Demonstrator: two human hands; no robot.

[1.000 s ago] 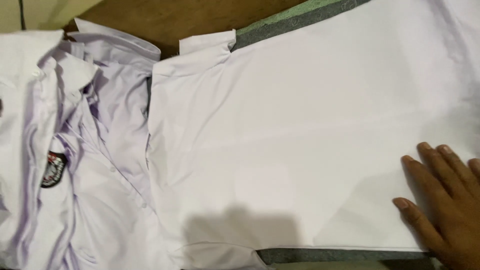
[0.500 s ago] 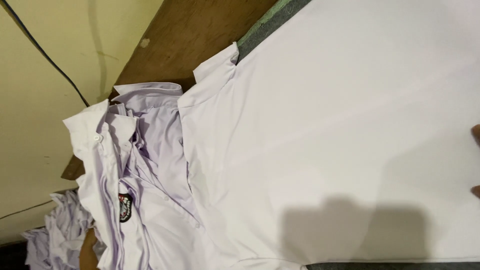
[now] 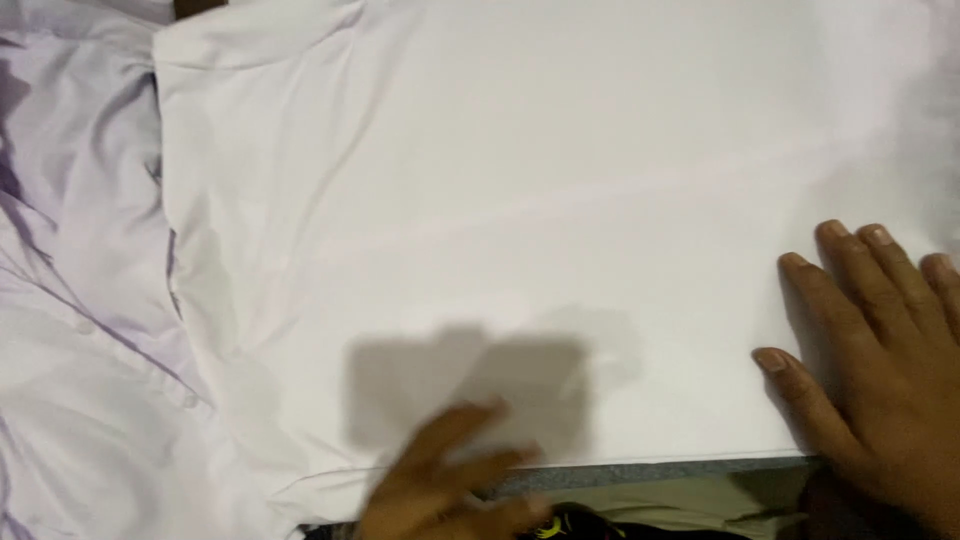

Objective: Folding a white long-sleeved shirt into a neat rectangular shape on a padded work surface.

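We find a white shirt (image 3: pixel 560 200) laid flat and smooth across most of the head view, its lower hem running along a grey padded edge (image 3: pixel 650 472) near the bottom of the frame. A short sleeve of this garment shows at the upper left corner, folded against the body of the shirt.

To the left lies a crumpled pile of pale lilac-white shirts (image 3: pixel 80 300), creased and overlapping, just beside the flat shirt and touching its left side.

Our right hand (image 3: pixel 880 370) rests palm down on the flat shirt at the right edge of the frame, fingers spread and extended, thumb set apart toward the hem. It grips nothing; it lies pressed on the cloth.

Our left hand (image 3: pixel 450 485) appears at the bottom centre, blurred, at the hem of the flat shirt. Its fingers point to the right and seem loosely bent, but we cannot tell whether they pinch the hem or merely touch it.

A soft shadow (image 3: pixel 470 385) falls on the cloth just above the left hand.
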